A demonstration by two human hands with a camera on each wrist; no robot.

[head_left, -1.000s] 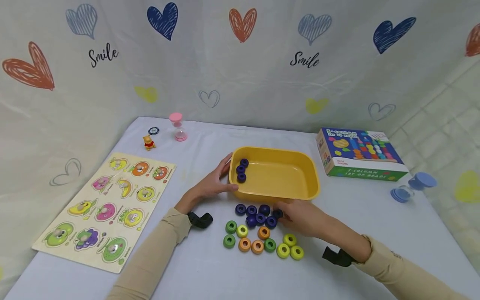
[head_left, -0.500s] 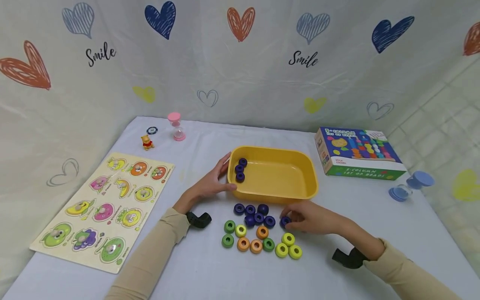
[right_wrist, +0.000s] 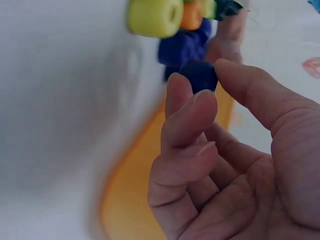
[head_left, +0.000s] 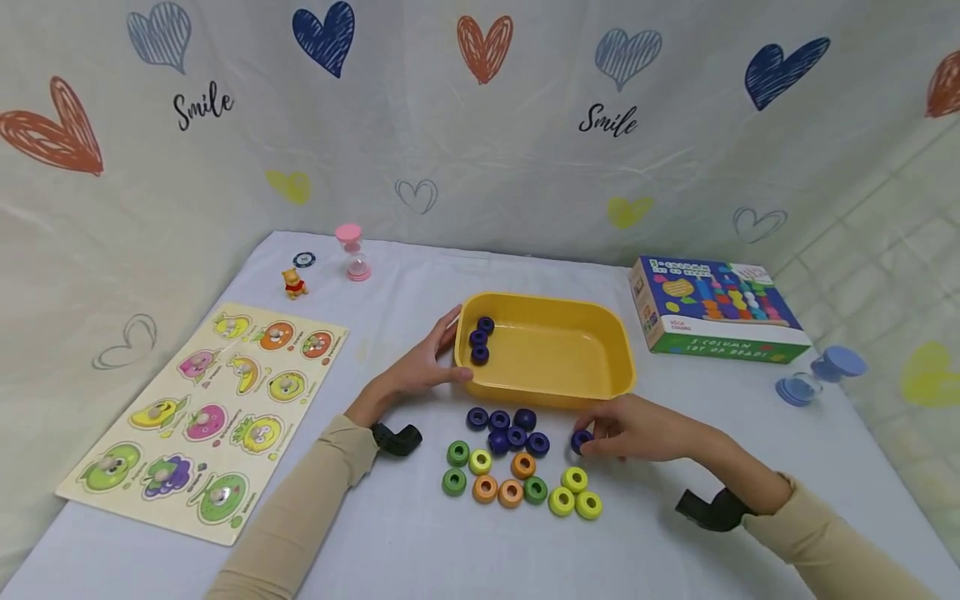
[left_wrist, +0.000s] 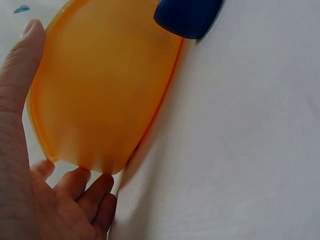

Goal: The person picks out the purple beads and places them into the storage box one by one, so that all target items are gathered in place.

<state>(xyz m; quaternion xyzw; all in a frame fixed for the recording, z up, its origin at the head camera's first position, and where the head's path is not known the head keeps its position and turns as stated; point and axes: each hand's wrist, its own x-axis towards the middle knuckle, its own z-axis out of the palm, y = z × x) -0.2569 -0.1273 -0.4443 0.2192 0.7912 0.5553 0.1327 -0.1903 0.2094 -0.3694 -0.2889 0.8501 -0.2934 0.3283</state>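
My right hand (head_left: 637, 429) pinches a dark blue bead (head_left: 581, 442) between thumb and fingertips, just in front of the yellow tray (head_left: 555, 397). The right wrist view shows that bead (right_wrist: 199, 76) at the fingertips. At the tray's left end, my left hand (head_left: 420, 362) grips it, thumb at the near corner and fingers along the end wall; the left wrist view shows the fingertips (left_wrist: 102, 181) against the tray's wall (left_wrist: 105, 100). Inside the tray, three dark blue beads (head_left: 478, 337) line the left side. Several more dark blue beads (head_left: 516, 437) lie grouped before the tray.
Nearer me lie green beads (head_left: 453, 481), orange beads (head_left: 484, 489) and yellow beads (head_left: 561, 501). A fruit puzzle board (head_left: 202, 417) is at left. Behind it stand a bear figurine (head_left: 294, 284) and pink hourglass (head_left: 354, 252). A toy box (head_left: 720, 308) and blue hourglass (head_left: 817, 375) are at right.
My right hand has moved right, away from the group of dark blue beads, taking one bead with it. The left hand keeps its place on the tray.
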